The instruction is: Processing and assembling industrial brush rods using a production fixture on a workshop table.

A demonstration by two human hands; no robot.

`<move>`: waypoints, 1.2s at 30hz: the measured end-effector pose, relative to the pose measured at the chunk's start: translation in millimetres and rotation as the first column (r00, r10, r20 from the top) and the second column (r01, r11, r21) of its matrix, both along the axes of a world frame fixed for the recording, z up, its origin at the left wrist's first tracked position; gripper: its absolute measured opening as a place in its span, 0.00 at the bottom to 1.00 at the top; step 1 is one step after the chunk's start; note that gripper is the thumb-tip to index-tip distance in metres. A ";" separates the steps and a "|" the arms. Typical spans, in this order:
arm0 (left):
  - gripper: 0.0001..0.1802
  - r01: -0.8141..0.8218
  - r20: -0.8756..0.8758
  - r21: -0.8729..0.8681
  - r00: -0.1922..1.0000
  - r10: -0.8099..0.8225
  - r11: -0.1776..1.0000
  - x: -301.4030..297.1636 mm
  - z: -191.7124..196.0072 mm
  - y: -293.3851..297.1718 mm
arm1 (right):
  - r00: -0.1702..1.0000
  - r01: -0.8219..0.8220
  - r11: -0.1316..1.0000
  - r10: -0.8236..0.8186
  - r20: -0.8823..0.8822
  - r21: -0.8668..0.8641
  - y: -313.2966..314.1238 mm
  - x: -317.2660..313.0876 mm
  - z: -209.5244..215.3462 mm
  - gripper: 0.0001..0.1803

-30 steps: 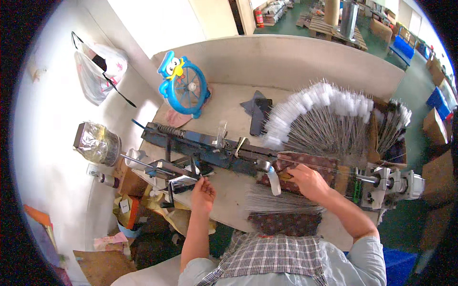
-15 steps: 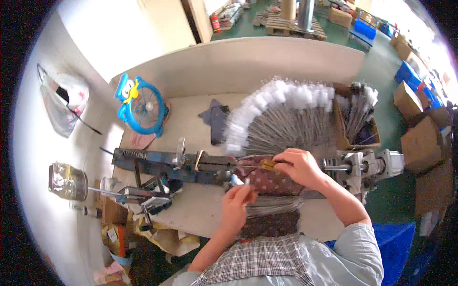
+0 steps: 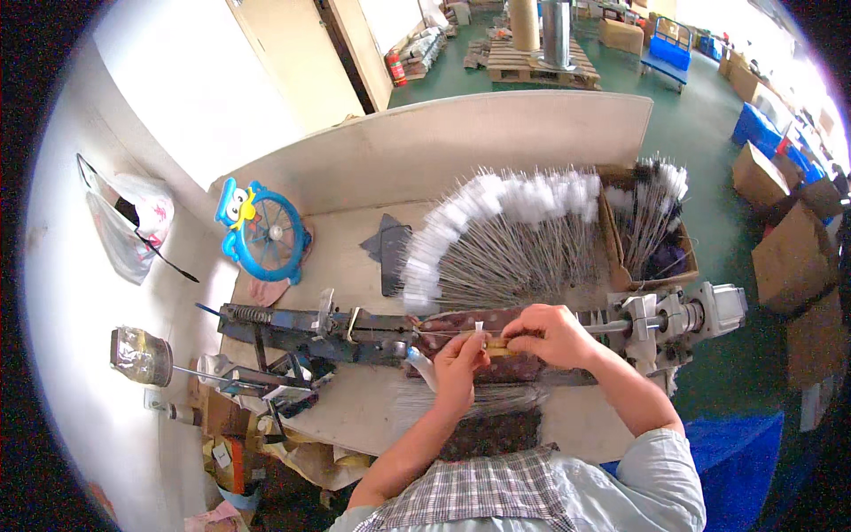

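Observation:
My left hand (image 3: 459,365) is closed in a pinch, and a small white piece (image 3: 480,327) sticks up from its fingertips. Close beside it, my right hand (image 3: 556,337) grips a small yellowish block (image 3: 497,347). A thin wire (image 3: 443,333) runs from the machine's dark clamp end (image 3: 406,337) toward both hands. Beneath the hands lies a dark red dotted cloth (image 3: 434,326). Just left of my left hand, a white tube with a blue end (image 3: 423,366) slants down from the machine. My fingers hide where block and wire meet.
Behind the hands, many white-tipped wire brushes (image 3: 501,235) fan across the bench, beside a cardboard box (image 3: 625,275) of more brushes. A blue cartoon-shaped fan (image 3: 269,232) and a dark phone (image 3: 394,262) stand farther left. Machine shafts (image 3: 660,324) occupy the right; loose wires (image 3: 496,396) lie in front.
My left hand has moved right and up with the white piece, meeting my right hand at the block. The whole view has shifted, so the bench appears lower and more left.

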State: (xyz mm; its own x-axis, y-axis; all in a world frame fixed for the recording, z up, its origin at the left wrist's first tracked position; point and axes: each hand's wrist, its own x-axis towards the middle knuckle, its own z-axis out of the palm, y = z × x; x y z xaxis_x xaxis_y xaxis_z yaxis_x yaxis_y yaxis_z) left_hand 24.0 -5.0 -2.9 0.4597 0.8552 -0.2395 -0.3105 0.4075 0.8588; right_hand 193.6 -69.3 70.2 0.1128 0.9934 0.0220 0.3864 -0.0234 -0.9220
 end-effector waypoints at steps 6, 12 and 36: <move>0.07 -0.227 -0.084 -0.070 0.972 0.221 0.971 -35.3 9.7 10.1 | 0.879 -0.090 0.916 -0.112 0.464 0.391 19.8 -20.4 0.4 0.09; 0.08 -0.134 0.076 -0.214 0.985 0.153 0.968 -36.3 13.9 10.8 | 0.749 -0.073 0.918 -0.207 0.630 0.389 64.6 -59.0 -22.2 0.08; 0.13 -0.177 0.243 -0.356 0.931 0.273 0.918 -31.7 19.5 11.7 | 0.742 0.012 0.850 -0.361 0.565 0.526 52.3 -88.3 -20.1 0.17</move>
State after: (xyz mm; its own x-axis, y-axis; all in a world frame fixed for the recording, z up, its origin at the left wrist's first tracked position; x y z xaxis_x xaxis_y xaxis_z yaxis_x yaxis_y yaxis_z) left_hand -7.7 6.7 16.6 0.3536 0.8416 -0.4083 -0.6363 0.5364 0.5545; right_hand 105.3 -17.0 50.1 0.0812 0.7954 0.6006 0.9044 0.1944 -0.3798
